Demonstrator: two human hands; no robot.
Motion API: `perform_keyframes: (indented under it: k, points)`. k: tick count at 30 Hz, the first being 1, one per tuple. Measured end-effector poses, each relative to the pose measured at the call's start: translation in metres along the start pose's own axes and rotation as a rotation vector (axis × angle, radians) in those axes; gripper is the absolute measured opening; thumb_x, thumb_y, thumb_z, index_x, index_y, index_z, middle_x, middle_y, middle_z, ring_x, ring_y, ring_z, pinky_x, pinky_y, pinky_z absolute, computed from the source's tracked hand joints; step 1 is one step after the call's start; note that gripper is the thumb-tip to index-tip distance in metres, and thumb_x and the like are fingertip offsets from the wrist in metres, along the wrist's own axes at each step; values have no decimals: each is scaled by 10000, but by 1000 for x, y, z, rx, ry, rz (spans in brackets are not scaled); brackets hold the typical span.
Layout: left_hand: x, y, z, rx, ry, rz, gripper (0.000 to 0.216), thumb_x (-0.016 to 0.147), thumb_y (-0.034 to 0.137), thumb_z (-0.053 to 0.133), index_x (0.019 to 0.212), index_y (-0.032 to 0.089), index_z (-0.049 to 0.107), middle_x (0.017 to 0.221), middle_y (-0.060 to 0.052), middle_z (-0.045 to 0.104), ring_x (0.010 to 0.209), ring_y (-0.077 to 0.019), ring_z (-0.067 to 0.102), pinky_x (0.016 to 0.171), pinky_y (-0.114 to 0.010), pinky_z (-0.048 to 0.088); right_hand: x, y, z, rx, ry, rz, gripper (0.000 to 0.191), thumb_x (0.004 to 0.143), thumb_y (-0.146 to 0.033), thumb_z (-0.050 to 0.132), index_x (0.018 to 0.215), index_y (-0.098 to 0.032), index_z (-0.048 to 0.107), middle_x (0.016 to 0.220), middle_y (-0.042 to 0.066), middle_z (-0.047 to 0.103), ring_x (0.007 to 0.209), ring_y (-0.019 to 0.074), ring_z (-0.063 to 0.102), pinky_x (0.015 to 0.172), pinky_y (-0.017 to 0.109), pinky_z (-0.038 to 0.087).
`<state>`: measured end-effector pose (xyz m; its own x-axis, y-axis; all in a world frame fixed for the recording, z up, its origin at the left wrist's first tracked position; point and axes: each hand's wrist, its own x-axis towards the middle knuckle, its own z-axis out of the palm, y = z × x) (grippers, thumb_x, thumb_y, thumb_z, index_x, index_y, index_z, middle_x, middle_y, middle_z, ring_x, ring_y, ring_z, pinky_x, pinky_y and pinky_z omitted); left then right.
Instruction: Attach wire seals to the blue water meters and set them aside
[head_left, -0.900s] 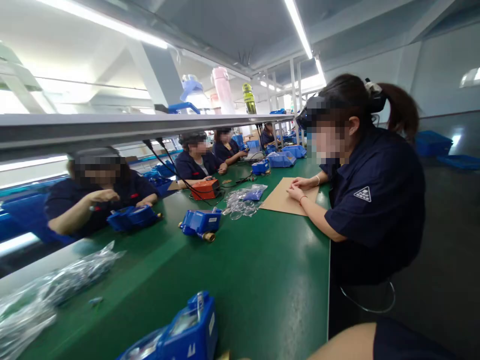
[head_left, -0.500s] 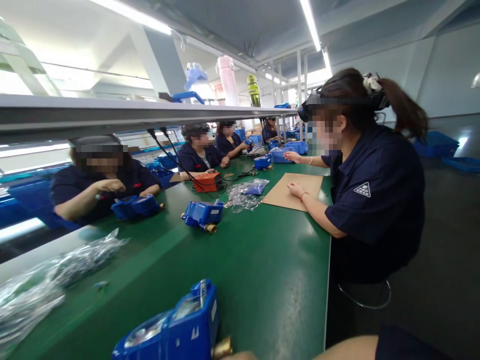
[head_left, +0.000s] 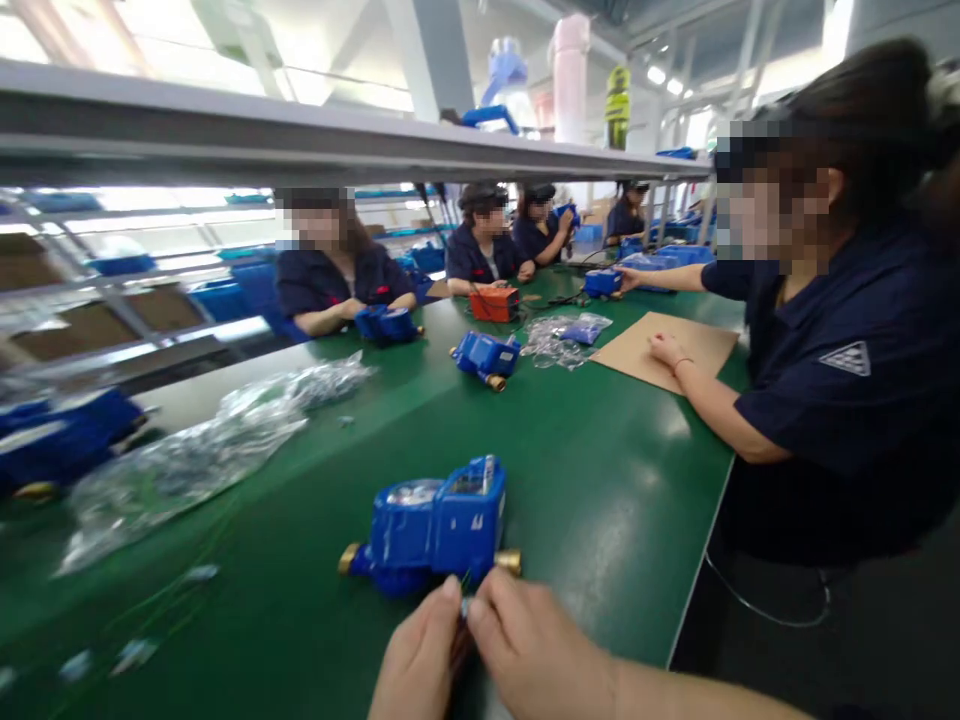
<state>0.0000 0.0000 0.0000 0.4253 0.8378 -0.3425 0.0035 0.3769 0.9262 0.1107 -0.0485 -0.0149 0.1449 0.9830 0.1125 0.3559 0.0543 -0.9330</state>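
Note:
A blue water meter (head_left: 442, 530) with brass pipe ends lies on the green tabletop just beyond my hands. My left hand (head_left: 420, 650) is closed, its thumb and finger pinching at the near side of the meter. Beside it, my right hand (head_left: 532, 635) is also closed, with its fingertips almost against the left ones. Between the fingertips shows a small pale-blue wire seal (head_left: 465, 606) with a bit of green wire; most of it is hidden. Several similar loose seals (head_left: 135, 655) with thin green wires lie to the left.
A clear plastic bag (head_left: 217, 440) lies at left, near other blue meters (head_left: 60, 440). Another meter (head_left: 486, 358) stands farther up the table. A co-worker (head_left: 840, 350) sits at right by a cardboard sheet (head_left: 637, 345). A shelf (head_left: 300, 140) runs above the table.
Both my hands have come together in front of the meter; before, one was only partly in view at its brass end. The view has swung left, and the co-worker's arm now reaches a far meter.

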Motion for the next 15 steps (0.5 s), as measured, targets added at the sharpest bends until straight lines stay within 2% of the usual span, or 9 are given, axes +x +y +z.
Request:
perform_keyframes:
  k: [3, 6, 10, 15]
  points:
    - [-3, -2, -1, -104, 17, -30, 349, 747, 473, 640, 704, 168, 476, 630, 27, 494, 612, -108, 449, 572, -204, 406, -9, 4, -4, -513, 87, -275, 124, 890, -235, 384, 878, -183, 496, 860, 67, 570, 817, 225, 507, 728, 363, 406]
    - [-4, -4, 0, -133, 16, -33, 372, 762, 484, 617, 687, 172, 429, 605, 44, 436, 568, -89, 379, 533, -180, 356, -7, 7, -6, -741, 110, -453, 141, 904, -228, 365, 848, -189, 488, 813, 56, 543, 753, 224, 471, 675, 362, 380]
    - [-3, -5, -2, 50, -17, 51, 403, 816, 530, 513, 661, 169, 427, 592, 50, 373, 549, -90, 301, 505, -187, 309, -1, 6, -11, -868, 78, -600, 108, 877, -185, 391, 817, -197, 480, 750, 38, 509, 686, 215, 441, 600, 354, 336]
    - [-2, -1, -7, 314, -76, 181, 356, 866, 471, 454, 715, 153, 501, 751, -6, 495, 701, -133, 408, 677, -240, 380, -3, 11, -9, -810, 82, -631, 136, 863, -156, 382, 815, -183, 506, 729, 44, 520, 702, 210, 463, 647, 355, 369]
